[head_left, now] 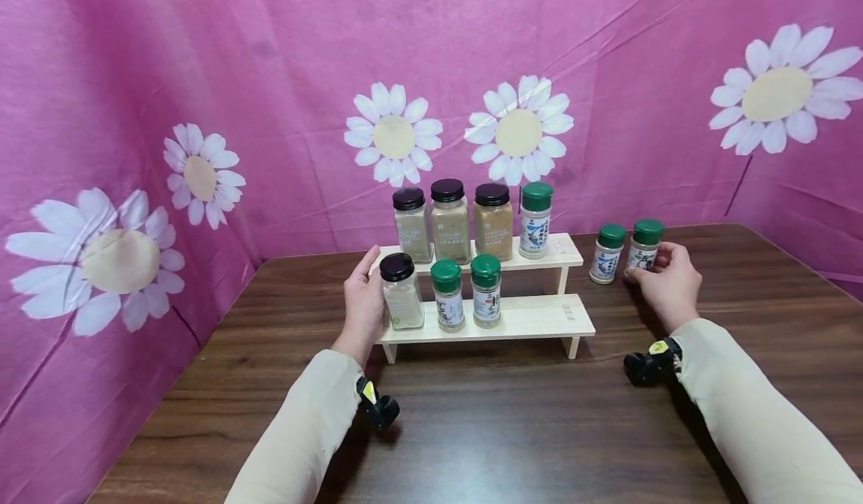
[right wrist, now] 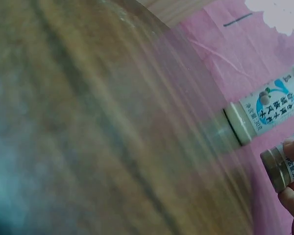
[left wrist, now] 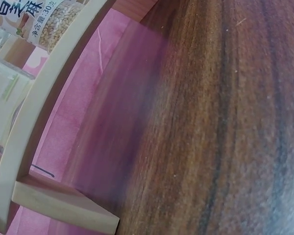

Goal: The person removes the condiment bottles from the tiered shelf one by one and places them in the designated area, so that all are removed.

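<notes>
Right of the two-tier wooden rack [head_left: 542,318], the right hand [head_left: 669,283] pinches a green-capped jar [head_left: 643,254] near a second jar [head_left: 605,259] on the counter [head_left: 499,429], while the left hand [head_left: 362,305], its grip unclear, adjoins the rack's left end.

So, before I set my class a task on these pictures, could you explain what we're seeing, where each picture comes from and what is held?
There is no machine arm, just a person's bare hands. The wide picture comes from a head camera; the other two come from small black wrist cameras.

On the dark brown wooden table is a pale two-tier wooden stand, holding four clear jars with black lids and three small round bottles with green lids.

The right hand pinches another green-lidded bottle, beside one more such bottle. The left hand is at the stand's left end; its grip is hidden.
</notes>
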Tool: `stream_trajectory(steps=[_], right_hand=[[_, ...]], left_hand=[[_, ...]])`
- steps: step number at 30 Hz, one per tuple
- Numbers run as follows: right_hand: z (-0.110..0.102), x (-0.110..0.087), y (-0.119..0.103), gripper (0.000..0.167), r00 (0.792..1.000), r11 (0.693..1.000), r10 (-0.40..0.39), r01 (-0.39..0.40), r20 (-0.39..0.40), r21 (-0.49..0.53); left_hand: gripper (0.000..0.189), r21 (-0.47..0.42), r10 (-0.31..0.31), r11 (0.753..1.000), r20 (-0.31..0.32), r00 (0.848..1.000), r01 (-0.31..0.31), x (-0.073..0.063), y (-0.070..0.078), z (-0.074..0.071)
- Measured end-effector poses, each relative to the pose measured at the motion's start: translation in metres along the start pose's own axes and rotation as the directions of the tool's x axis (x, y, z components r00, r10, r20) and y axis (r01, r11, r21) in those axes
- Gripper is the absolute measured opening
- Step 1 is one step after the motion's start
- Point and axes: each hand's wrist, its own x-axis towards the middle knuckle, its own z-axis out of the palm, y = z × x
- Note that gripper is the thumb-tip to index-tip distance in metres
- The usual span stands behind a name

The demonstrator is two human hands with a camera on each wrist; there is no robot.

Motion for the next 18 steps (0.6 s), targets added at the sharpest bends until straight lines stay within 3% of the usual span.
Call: stream_trajectory(steps=[12, 18], right_hand=[[0.002, 0.005, 0.01, 0.061, 0.998, 0.998, -0.058, 0.058, 0.032, 0.006], [0.003, 0.006, 0.012, 0.064, 0.999, 1.0, -0.013, 0.012, 0.047, 0.016]], left_hand=[[0.046, 0.028, 0.002, 1.0, 0.007, 1.0, -0.002, 0.0, -0.001, -0.001], [0.045, 0.035, 0.007, 0.999, 0.009, 1.0, -0.008, 0.001, -0.002, -0.001]])
